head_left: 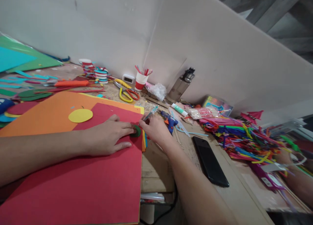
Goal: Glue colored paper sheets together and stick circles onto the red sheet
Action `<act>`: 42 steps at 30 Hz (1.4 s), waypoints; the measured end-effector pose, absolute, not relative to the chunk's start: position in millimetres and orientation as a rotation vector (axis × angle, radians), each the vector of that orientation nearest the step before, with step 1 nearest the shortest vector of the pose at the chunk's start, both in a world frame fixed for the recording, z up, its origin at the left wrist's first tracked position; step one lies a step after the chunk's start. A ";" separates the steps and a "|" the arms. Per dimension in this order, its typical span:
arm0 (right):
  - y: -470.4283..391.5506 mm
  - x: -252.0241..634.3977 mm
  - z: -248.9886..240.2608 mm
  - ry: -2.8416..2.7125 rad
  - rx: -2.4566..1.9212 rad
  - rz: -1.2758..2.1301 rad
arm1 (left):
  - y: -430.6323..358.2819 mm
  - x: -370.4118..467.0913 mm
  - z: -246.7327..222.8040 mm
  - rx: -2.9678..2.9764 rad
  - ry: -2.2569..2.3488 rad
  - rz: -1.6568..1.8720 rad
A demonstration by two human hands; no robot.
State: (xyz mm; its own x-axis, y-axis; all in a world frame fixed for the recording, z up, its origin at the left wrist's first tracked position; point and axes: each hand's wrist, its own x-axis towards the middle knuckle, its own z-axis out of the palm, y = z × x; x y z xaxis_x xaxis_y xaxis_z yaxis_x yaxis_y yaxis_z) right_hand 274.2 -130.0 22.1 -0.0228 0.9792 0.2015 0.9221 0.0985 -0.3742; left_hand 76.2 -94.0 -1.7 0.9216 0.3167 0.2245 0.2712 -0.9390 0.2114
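Observation:
My left hand (110,135) lies flat on a large red sheet of paper (110,186), fingers stretched out. Its fingertips touch the edge of a small dark green disc (137,131) near the sheet's right edge. Just right of the disc, my right hand (156,128) is closed round a slim, pen-like tool with a teal end (153,110); its lower tip is hidden by the fingers. A yellow paper oval (80,115) rests on an orange sheet (58,111), left of the red one.
Behind are scissors (123,91), an orange cutter (70,83), a paper cup with red sticks (141,80) and a bottle (179,86). To the right lie a blue glue gun (171,124), a glue stick (179,110), a black phone (210,161) and pipe cleaners (244,140). Another person's arm (298,176) reaches in there.

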 end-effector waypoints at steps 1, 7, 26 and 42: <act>-130.4 274.4 22.4 -1.990 -1.852 0.194 | -93.9 76.5 -0.9 2.910 0.450 0.376; -133.8 273.4 26.5 -2.024 -1.862 0.191 | -93.2 78.4 3.7 2.942 0.452 0.322; -143.5 271.6 39.2 -2.045 -1.860 0.369 | -88.9 78.2 6.3 2.916 0.389 0.338; -151.7 266.9 45.5 -1.997 -1.868 0.476 | -79.8 75.1 12.5 2.920 0.296 0.232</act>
State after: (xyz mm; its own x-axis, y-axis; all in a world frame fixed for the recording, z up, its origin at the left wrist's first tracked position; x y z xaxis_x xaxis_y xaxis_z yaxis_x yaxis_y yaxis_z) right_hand 266.9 -151.7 45.5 -0.0581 0.9977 0.0340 0.8751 0.0673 -0.4792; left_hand 75.1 -79.8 12.5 0.9678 0.2127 0.1348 0.1819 -0.9606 0.2100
